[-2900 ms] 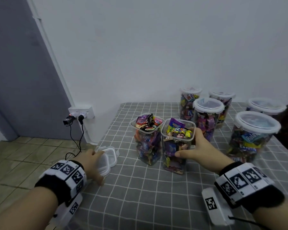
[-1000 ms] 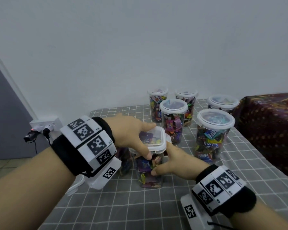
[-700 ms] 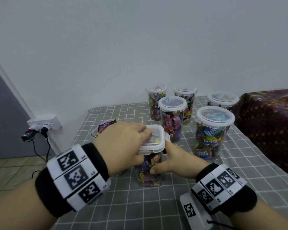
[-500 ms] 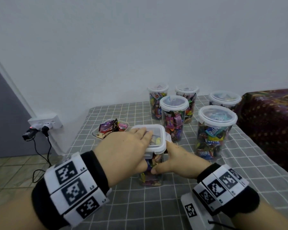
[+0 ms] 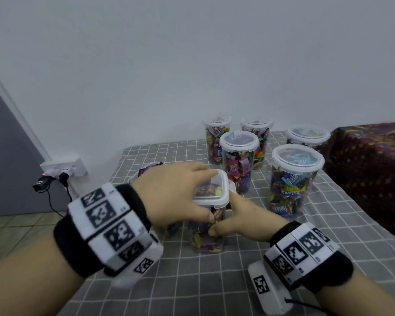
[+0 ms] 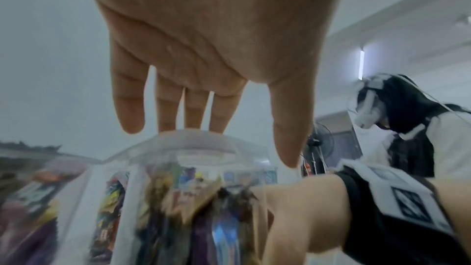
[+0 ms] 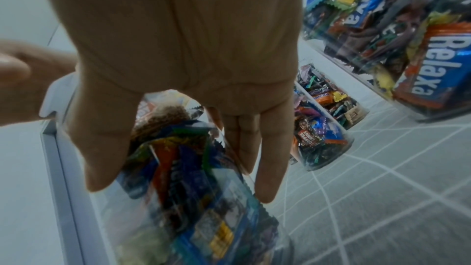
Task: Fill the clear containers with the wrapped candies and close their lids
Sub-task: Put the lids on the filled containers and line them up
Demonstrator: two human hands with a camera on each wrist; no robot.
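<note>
While its square white-rimmed lid [image 5: 211,190] sits on top, the clear square container [image 5: 206,233] stands upright on the grey checked cloth [image 5: 214,281], packed with wrapped candies [image 7: 178,164] in crinkled, glossy foil of mixed colours.

Left hand [image 5: 173,195]: laid over the lid from 9 o'clock, fingers straight and spread across the transparent lid panel, thumb [image 5: 203,215] down the container's near wall.

Right hand [image 5: 246,222]: at 3 o'clock of the container, thumb and fingers wrapped round the smooth plastic wall below the lid rim, holding it.

Second square container [image 5: 146,172]: lidless, candies showing, mostly hidden behind the left hand at 10 o'clock.

Five round clear tubs, white snap lids on, all full of candies: large tub [image 5: 292,181] at 2 o'clock, medium tub [image 5: 237,160] at 1 o'clock, three more behind toward the wall. All stand apart from the held container.

Wall socket [image 5: 64,169] with plugs at far 9 o'clock; dark patterned fabric [image 5: 369,167] at 3 o'clock.
</note>
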